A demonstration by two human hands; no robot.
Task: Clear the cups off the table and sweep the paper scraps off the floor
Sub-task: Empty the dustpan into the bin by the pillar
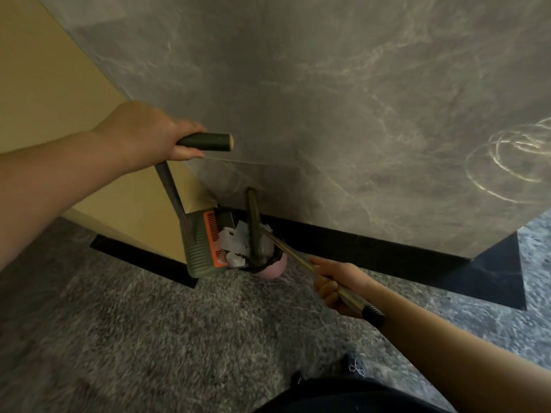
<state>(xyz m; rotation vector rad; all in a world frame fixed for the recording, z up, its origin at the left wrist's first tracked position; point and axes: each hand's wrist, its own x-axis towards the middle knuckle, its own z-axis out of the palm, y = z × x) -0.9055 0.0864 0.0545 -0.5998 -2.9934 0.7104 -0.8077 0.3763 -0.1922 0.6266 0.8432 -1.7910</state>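
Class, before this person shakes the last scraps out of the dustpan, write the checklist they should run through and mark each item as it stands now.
1. Left hand grips the dustpan handle: ok.
2. Right hand grips the broom handle: ok.
3. Dustpan tipped over the pink bin: ok.
4. Paper scraps at the bin's mouth, not on the floor: ok.
5. Broom head placed to push the scraps in: ok.
6. Room left in the bin: cannot tell.
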